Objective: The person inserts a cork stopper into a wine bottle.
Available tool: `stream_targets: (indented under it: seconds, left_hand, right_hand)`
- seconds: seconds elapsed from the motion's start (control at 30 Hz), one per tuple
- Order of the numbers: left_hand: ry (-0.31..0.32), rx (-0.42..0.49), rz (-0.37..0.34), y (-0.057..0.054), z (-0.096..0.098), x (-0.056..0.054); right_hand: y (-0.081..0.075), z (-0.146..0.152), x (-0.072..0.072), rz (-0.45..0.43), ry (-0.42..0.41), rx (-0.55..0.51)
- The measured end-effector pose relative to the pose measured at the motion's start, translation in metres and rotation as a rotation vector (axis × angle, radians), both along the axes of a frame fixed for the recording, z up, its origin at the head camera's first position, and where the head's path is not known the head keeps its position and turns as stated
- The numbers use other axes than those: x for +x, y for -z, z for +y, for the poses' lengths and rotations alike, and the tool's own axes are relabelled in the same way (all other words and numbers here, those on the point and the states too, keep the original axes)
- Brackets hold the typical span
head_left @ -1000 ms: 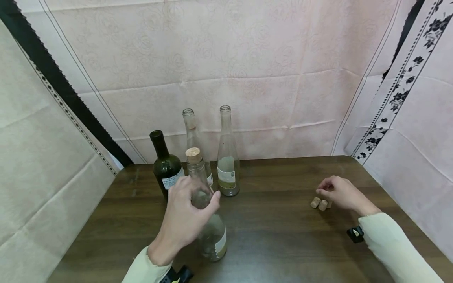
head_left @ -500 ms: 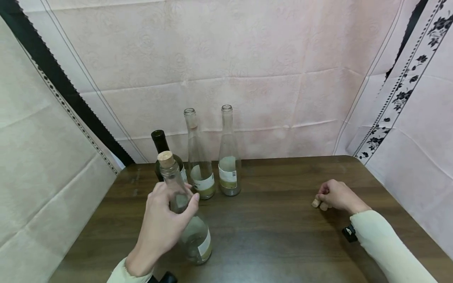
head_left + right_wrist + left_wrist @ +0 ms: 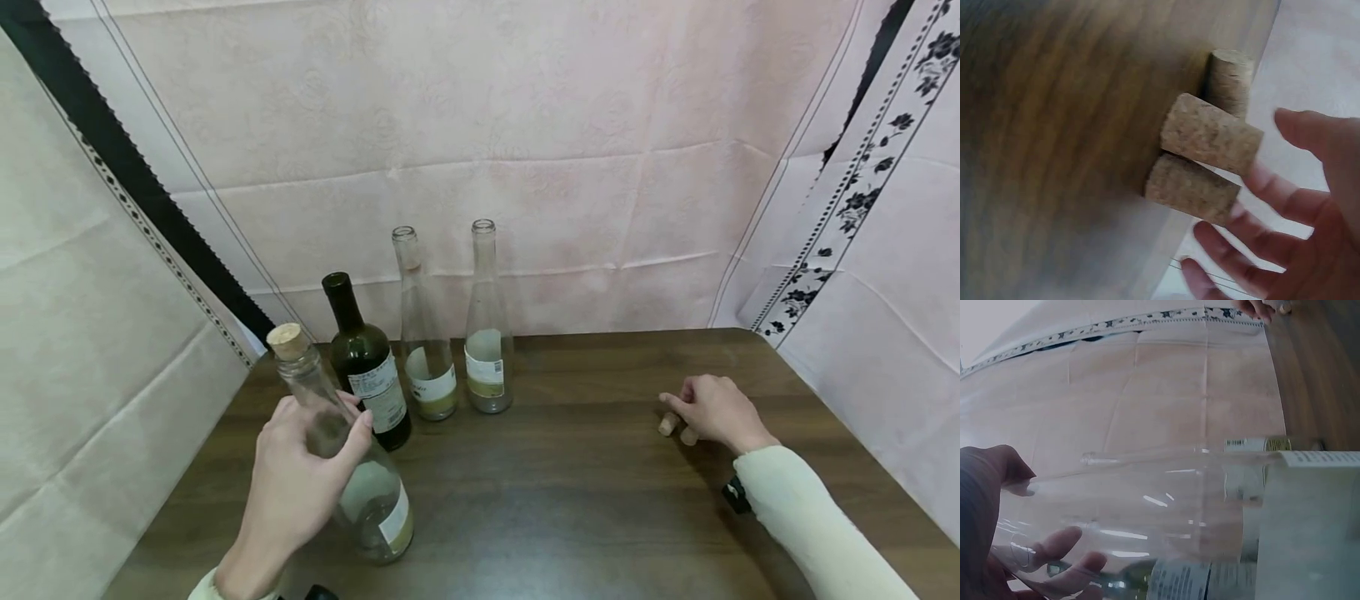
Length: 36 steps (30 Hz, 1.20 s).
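My left hand (image 3: 288,492) grips a clear glass bottle (image 3: 375,500) below its neck. A cork (image 3: 288,342) sits in the mouth of that bottle. In the left wrist view, thumb and fingers curl round the clear glass (image 3: 1141,506). Whether the bottle's base touches the table cannot be told. Far to the right, my right hand (image 3: 720,412) is at several loose corks. The right wrist view has an upper cork (image 3: 1230,81), a middle cork (image 3: 1213,134) and a lower cork (image 3: 1191,189). Fingers reach behind the nearer two, while the thumb stands apart from them.
Behind the held bottle stand a dark green wine bottle (image 3: 367,358) and two clear bottles, a left one (image 3: 431,375) and a right one (image 3: 487,367). The brown wooden table (image 3: 555,483) ends at a pale cloth backdrop (image 3: 600,167).
My left hand has carried the corked bottle leftward, from in front of the clear bottles to in front of the green one. My right hand has shifted slightly at the corks.
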<state>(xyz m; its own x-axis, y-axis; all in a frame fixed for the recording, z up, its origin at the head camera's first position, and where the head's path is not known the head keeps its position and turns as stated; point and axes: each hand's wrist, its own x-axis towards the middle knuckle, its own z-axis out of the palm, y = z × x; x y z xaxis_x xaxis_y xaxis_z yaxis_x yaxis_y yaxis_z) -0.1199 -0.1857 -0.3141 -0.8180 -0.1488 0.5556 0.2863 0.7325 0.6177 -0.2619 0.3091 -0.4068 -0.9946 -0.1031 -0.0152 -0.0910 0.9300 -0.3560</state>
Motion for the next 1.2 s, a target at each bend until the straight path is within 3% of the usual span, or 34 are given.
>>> stream_targets:
  seconds: [0.23,0.37,0.5,0.67,0.87,1.2]
  left_hand:
    - [-0.101,-0.010,-0.080,-0.001,-0.018,0.006]
    - [-0.125,-0.016,-0.083,-0.002,-0.027,0.007]
    - [-0.158,-0.014,-0.080,-0.001,-0.034,0.007]
    - [-0.211,0.004,-0.127,0.001,-0.042,0.005]
    - [-0.241,0.033,-0.161,0.001,-0.051,0.001]
    - [-0.245,0.043,-0.162,-0.001,-0.069,-0.008]
  right_hand:
    - [-0.004,-0.004,-0.001,-0.100,-0.017,0.034]
    - [-0.003,-0.005,-0.002,-0.118,0.010,0.033]
    - [-0.002,-0.006,-0.002,-0.135,0.024,0.044]
    - [-0.002,-0.007,-0.003,-0.146,0.011,0.083]
    - [-0.001,-0.010,-0.006,-0.181,-0.001,0.030]
    - [-0.004,-0.012,-0.003,-0.089,-0.033,-0.098]
